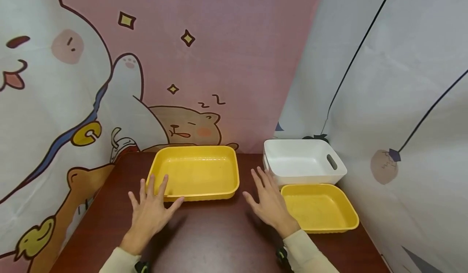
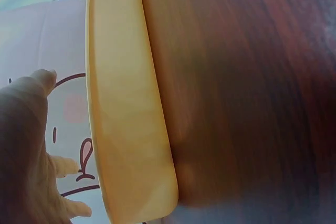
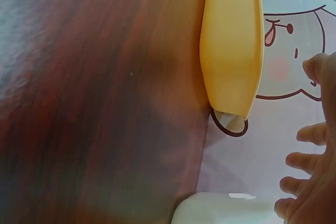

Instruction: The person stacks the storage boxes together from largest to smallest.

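My left hand is spread over the near left corner of a large yellow tray, its fingertips overlapping the rim in the head view. That hand holds nothing. In the left wrist view the tray's yellow side wall stands beside my fingers. My right hand, also empty with fingers apart, hovers over the table between the large tray and a smaller yellow tray. Behind the smaller tray is a white bin with a handle slot. The right wrist view shows my right fingers stretched out.
The dark wooden table runs up to a wall cloth printed with cartoon animals. A pale wall covering closes off the right side. The white bin and smaller tray sit close together near that side.
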A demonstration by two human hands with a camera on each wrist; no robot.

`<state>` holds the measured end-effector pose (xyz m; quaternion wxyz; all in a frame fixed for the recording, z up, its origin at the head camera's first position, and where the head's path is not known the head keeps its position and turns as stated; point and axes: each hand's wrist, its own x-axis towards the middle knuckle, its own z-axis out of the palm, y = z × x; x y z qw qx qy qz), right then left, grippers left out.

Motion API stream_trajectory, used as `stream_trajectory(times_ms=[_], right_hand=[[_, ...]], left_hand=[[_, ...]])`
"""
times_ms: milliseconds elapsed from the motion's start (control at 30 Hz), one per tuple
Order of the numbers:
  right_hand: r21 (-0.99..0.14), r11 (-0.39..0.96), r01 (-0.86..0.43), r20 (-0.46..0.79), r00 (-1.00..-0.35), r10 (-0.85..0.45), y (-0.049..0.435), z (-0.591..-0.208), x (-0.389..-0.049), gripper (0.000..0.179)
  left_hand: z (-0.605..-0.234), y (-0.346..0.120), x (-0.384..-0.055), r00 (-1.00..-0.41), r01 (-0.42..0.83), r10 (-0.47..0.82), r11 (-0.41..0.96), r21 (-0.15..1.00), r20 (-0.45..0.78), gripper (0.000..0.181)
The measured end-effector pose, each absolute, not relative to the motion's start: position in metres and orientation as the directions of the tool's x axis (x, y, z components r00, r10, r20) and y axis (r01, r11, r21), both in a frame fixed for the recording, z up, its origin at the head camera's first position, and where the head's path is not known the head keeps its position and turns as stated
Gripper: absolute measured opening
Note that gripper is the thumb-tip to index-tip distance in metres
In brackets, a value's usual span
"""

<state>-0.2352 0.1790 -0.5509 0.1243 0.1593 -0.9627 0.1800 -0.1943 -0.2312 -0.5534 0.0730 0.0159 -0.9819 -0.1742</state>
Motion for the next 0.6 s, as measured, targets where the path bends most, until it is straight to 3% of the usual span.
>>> stream_trajectory(times_ms=[600], right_hand=[[-0.402, 0.861, -0.311, 0.237, -0.944, -0.23, 0.156, -0.559, -0.252, 0.089]], left_hand=[[-0.555, -0.243, -0.2, -0.99, -0.063, -0.106, 0.927, 0.371, 0.096, 0.11]])
